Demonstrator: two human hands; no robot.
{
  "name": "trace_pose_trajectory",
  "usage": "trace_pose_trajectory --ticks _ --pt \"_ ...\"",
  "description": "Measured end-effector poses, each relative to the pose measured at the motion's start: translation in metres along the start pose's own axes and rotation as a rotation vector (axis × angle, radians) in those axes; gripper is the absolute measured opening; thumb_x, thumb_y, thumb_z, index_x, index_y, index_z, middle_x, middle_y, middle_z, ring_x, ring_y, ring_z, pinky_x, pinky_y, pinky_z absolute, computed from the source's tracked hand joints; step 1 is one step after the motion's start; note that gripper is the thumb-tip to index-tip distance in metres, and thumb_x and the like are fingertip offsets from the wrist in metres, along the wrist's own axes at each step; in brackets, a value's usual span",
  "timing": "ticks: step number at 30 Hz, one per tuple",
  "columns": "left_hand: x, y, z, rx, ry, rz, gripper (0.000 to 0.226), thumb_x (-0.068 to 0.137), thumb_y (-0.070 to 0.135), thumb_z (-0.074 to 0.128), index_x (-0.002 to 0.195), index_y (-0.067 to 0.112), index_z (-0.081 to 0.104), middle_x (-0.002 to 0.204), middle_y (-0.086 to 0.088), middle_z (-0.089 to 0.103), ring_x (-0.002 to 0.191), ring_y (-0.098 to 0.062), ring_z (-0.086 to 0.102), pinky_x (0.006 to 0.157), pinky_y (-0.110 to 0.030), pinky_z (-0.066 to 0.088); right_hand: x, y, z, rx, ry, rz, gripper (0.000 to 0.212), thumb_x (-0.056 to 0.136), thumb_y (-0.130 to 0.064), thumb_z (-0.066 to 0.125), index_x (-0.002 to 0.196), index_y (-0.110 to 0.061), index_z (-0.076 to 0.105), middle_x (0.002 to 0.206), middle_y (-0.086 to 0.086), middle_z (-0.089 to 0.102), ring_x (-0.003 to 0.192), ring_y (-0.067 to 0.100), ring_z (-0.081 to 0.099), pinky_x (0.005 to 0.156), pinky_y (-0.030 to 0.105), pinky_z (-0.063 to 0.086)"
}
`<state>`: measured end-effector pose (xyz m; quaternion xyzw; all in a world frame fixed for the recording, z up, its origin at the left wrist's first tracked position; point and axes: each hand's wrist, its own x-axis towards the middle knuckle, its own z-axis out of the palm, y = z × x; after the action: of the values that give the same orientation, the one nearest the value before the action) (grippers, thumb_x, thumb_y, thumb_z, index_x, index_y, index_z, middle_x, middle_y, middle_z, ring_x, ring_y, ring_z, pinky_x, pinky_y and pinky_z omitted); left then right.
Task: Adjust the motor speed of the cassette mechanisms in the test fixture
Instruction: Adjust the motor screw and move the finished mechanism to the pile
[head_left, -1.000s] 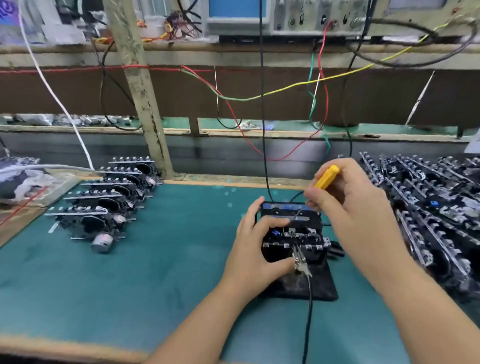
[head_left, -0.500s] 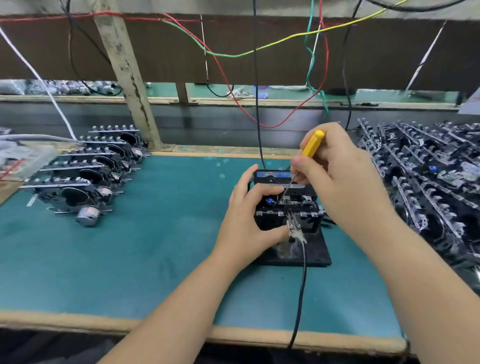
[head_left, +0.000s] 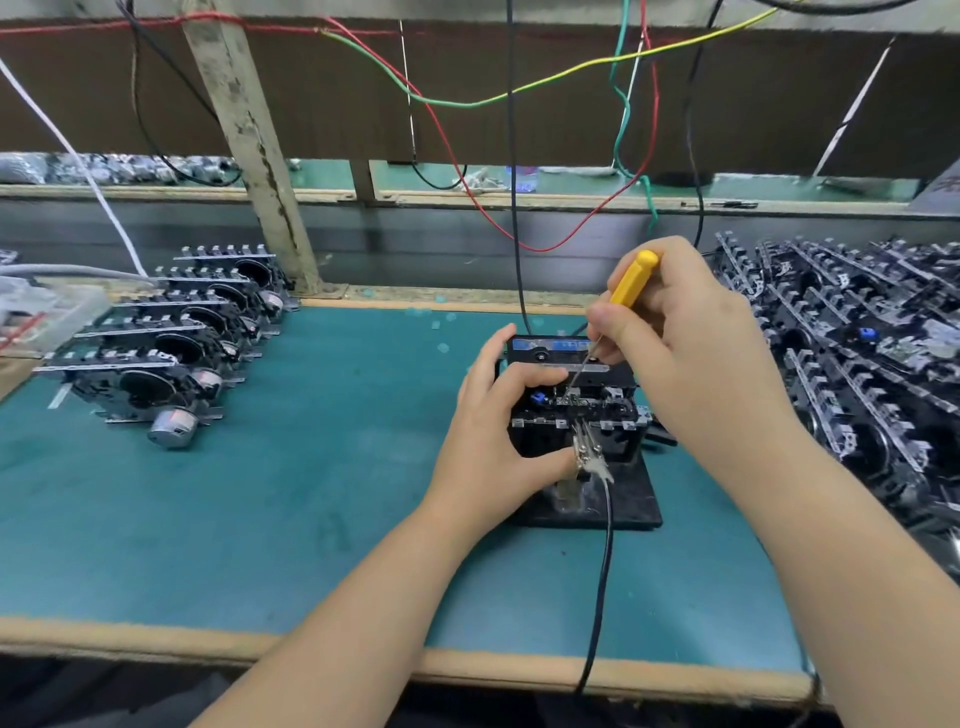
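Note:
A black cassette mechanism (head_left: 597, 410) sits in the black test fixture (head_left: 631, 506) on the green mat. My left hand (head_left: 493, 436) grips the mechanism's left side, thumb at its front and fingers curled over its top. My right hand (head_left: 691, 343) pinches a yellow-handled screwdriver (head_left: 631, 278); its thin shaft slants down-left and the tip rests on the mechanism's top near a blue part. A metal clip (head_left: 587, 452) with a black cable is clamped to the mechanism's front.
A row of several cassette mechanisms (head_left: 171, 343) with silver motors stands at the left. A dense pile of mechanisms (head_left: 857, 353) fills the right. Coloured wires (head_left: 467, 101) hang above, a wooden post (head_left: 249, 150) stands behind, and the bench edge (head_left: 363, 649) runs near me.
The view has tilted downward, hiding the instruments on the upper shelf. Both hands keep their hold; the screwdriver tip stays on the mechanism.

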<state>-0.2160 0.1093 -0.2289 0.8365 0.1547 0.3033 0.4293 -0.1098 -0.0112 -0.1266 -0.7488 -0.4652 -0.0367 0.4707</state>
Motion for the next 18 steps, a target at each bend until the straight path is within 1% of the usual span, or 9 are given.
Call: trace_pose_trajectory --ticks 6,8,11,13,15,16,18 --pt "0.0003 -0.0016 0.0010 0.002 0.003 -0.003 0.064 0.065 0.023 0.084 0.114 0.050 0.054 0.162 0.022 0.014 0.147 -0.005 0.027 0.110 -0.029 0.033 0.0004 0.0000 0.0048 -0.021 0.064 -0.024 0.020 0.096 -0.022 0.066 0.098 -0.010 0.050 0.078 0.005 0.070 0.073 0.030 0.068 0.073 0.050 0.054" --pt "0.0002 -0.0017 0.0010 0.010 0.004 -0.001 0.063 0.065 0.024 0.083 0.116 0.049 0.054 0.162 0.023 0.014 0.147 -0.005 0.027 0.110 -0.029 0.033 0.0005 0.0011 0.0061 -0.016 0.076 -0.013 0.021 0.096 -0.022 0.066 0.099 -0.009 0.050 0.078 0.005 0.070 0.073 0.031 0.068 0.072 0.050 0.054" --pt "-0.0003 -0.0004 0.0005 0.005 0.006 0.008 0.060 0.061 0.035 0.076 0.114 0.051 0.053 0.163 0.022 0.014 0.148 -0.006 0.026 0.111 -0.031 0.034 0.0008 0.0027 0.0057 -0.015 0.078 -0.004 0.020 0.096 -0.023 0.065 0.099 -0.010 0.050 0.079 0.006 0.070 0.073 0.032 0.068 0.073 0.051 0.054" --pt "-0.0006 -0.0001 0.0006 0.005 0.007 0.010 0.060 0.061 0.034 0.076 0.114 0.052 0.053 0.163 0.022 0.014 0.148 -0.006 0.027 0.111 -0.033 0.035 0.0011 0.0027 0.0060 -0.033 0.070 -0.020 0.021 0.096 -0.023 0.066 0.098 -0.011 0.050 0.078 0.006 0.070 0.072 0.031 0.068 0.072 0.049 0.054" --pt "-0.0005 -0.0004 0.0007 0.007 0.009 0.014 0.061 0.062 0.031 0.077 0.113 0.054 0.052 0.163 0.022 0.014 0.147 -0.007 0.028 0.110 -0.034 0.037 0.0014 0.0009 0.0074 -0.051 0.069 -0.053 0.022 0.095 -0.024 0.068 0.099 -0.014 0.049 0.076 0.004 0.068 0.070 0.030 0.067 0.071 0.045 0.052" --pt "-0.0006 -0.0002 0.0006 0.009 0.009 0.016 0.060 0.062 0.033 0.076 0.112 0.056 0.051 0.162 0.022 0.014 0.147 -0.007 0.029 0.109 -0.032 0.037 0.0015 -0.0004 0.0084 -0.057 0.076 -0.075 0.023 0.094 -0.024 0.069 0.100 -0.016 0.049 0.075 0.003 0.067 0.069 0.027 0.066 0.071 0.042 0.051" --pt "-0.0005 0.0006 0.0005 0.010 0.006 0.017 0.059 0.060 0.038 0.073 0.110 0.059 0.050 0.162 0.023 0.014 0.147 -0.005 0.027 0.107 -0.027 0.035 0.0018 -0.0027 0.0100 -0.061 0.092 -0.118 0.028 0.092 -0.022 0.072 0.110 -0.021 0.052 0.072 0.001 0.065 0.065 0.022 0.061 0.069 0.035 0.048"
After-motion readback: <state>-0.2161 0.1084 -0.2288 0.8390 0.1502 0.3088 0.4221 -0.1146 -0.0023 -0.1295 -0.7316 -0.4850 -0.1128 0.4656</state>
